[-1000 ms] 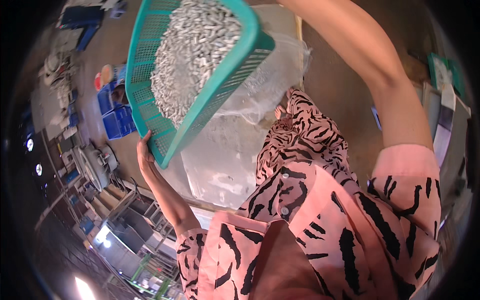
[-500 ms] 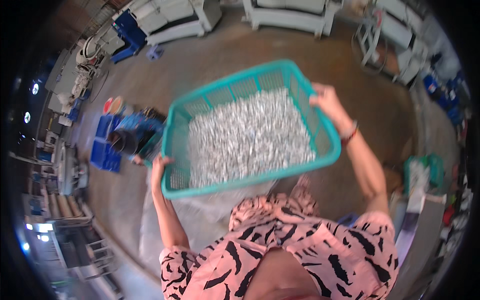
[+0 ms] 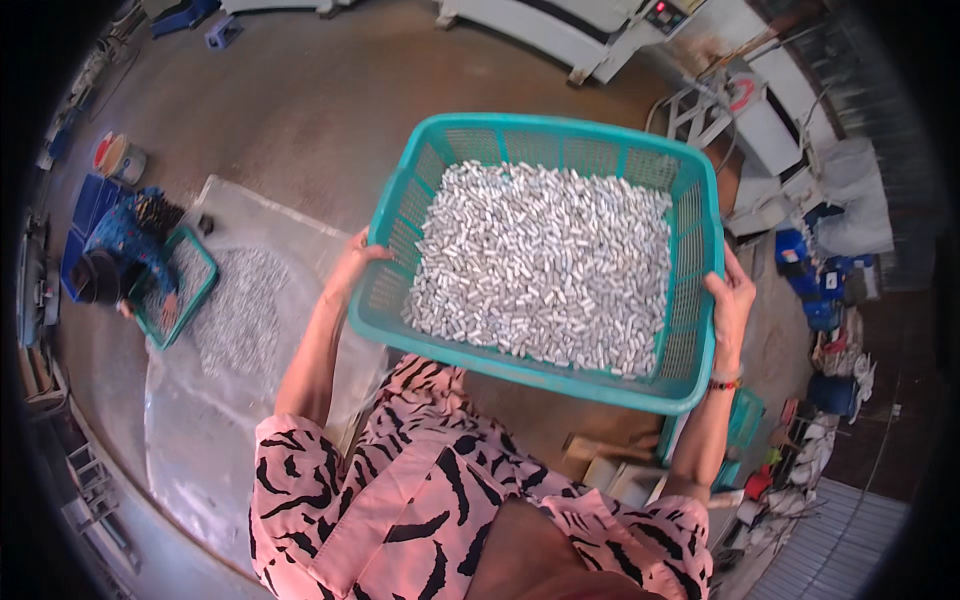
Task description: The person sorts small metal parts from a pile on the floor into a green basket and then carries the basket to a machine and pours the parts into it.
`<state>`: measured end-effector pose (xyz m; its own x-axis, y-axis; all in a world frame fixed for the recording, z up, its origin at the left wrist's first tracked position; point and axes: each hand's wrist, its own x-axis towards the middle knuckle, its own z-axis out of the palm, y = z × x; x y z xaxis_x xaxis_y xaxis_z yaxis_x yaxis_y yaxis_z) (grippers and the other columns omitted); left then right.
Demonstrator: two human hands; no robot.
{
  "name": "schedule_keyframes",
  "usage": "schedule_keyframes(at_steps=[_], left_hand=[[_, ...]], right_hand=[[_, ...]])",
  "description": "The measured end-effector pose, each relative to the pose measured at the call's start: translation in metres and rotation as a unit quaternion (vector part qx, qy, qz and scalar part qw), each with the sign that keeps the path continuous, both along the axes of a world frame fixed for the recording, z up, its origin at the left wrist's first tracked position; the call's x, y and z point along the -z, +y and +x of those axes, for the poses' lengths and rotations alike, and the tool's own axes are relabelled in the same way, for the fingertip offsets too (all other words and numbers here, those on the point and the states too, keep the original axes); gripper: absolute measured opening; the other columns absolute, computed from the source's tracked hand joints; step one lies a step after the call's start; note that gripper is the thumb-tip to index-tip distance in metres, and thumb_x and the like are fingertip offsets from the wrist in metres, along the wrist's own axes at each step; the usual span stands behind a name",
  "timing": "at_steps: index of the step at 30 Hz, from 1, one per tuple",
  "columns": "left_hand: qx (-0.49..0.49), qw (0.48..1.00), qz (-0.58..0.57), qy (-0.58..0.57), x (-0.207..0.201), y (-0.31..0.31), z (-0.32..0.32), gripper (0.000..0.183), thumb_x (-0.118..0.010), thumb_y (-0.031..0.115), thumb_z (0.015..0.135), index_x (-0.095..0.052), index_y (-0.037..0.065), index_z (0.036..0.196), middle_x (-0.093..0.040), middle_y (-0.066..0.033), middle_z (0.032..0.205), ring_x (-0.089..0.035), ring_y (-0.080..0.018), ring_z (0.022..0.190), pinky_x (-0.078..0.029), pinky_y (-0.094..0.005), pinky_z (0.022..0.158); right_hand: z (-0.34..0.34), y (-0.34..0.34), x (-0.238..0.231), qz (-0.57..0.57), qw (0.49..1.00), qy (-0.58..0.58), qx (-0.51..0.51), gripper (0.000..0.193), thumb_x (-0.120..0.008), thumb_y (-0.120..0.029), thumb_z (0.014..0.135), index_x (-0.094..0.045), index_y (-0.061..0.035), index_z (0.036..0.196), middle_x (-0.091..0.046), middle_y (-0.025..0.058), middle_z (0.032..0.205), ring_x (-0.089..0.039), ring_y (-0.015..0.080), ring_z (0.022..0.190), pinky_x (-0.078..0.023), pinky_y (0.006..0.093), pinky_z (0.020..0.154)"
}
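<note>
A teal plastic basket with slotted sides is held up in front of my body. Small silvery-grey cylindrical pieces cover its whole bottom in a thick layer. My left hand is closed on the basket's left rim, thumb over the edge. On the opposite side, my right hand grips the right rim, its thumb also on top and the other fingers partly hidden behind the wall.
At the left, a co-worker in a blue patterned top reaches into another teal basket. A pile of similar pieces lies beside it on a clear sheet. Blue bins stand at right; white machines line the back.
My body has turned right, and the basket has swung with me. Its tilt has changed: the left end is now higher and the right end lower. Both hands keep hold.
</note>
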<state>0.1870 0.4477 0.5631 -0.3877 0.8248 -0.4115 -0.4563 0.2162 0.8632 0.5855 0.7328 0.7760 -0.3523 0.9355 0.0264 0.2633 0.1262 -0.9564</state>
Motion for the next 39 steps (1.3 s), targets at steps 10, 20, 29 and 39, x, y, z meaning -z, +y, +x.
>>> schedule_keyframes(at_steps=[10,20,29,39], left_hand=[[0.052,0.995,0.042,0.072,-0.029,-0.022,-0.033,0.036,-0.057,0.006,0.068,-0.059,-0.001,0.103,-0.061,-0.0038,0.083,-0.056,-0.0126,0.074,-0.046,-0.0258,0.069],[0.077,0.994,-0.072,0.015,-0.075,-0.16,-0.044,0.036,-0.062,0.007,0.072,-0.057,-0.002,0.106,-0.062,-0.0082,0.09,-0.058,-0.0164,0.078,-0.047,-0.0286,0.075],[0.027,0.995,-0.055,0.083,-0.108,-0.243,-0.023,0.036,-0.06,0.02,0.084,-0.056,-0.003,0.112,-0.062,-0.0117,0.099,-0.06,-0.0175,0.086,-0.048,-0.0308,0.078],[0.062,0.991,0.11,0.039,-0.086,-0.273,-0.044,0.044,-0.054,0.037,0.089,-0.059,0.001,0.113,-0.062,-0.0115,0.102,-0.059,-0.0183,0.085,-0.048,-0.032,0.076]], right_hand=[[0.009,-0.111,-0.017,0.068,0.992,-0.026,0.103,0.057,-0.053,0.003,0.07,-0.045,0.0127,0.126,-0.06,0.0131,0.113,-0.059,0.0145,0.094,-0.044,0.0243,0.085],[0.005,-0.193,-0.024,-0.048,0.998,0.012,0.045,0.044,-0.053,-0.01,0.075,-0.058,0.0086,0.114,-0.063,0.0039,0.088,-0.055,0.0072,0.069,-0.042,0.0178,0.062],[0.027,-0.246,0.007,-0.048,0.992,0.117,-0.014,0.046,-0.054,-0.017,0.078,-0.056,0.0095,0.116,-0.063,0.0067,0.099,-0.057,0.0121,0.082,-0.045,0.0226,0.075],[0.006,-0.372,0.01,0.018,0.965,0.237,0.115,0.046,-0.053,-0.025,0.081,-0.053,0.0059,0.114,-0.062,0.0121,0.102,-0.059,0.0211,0.093,-0.049,0.0319,0.079]])
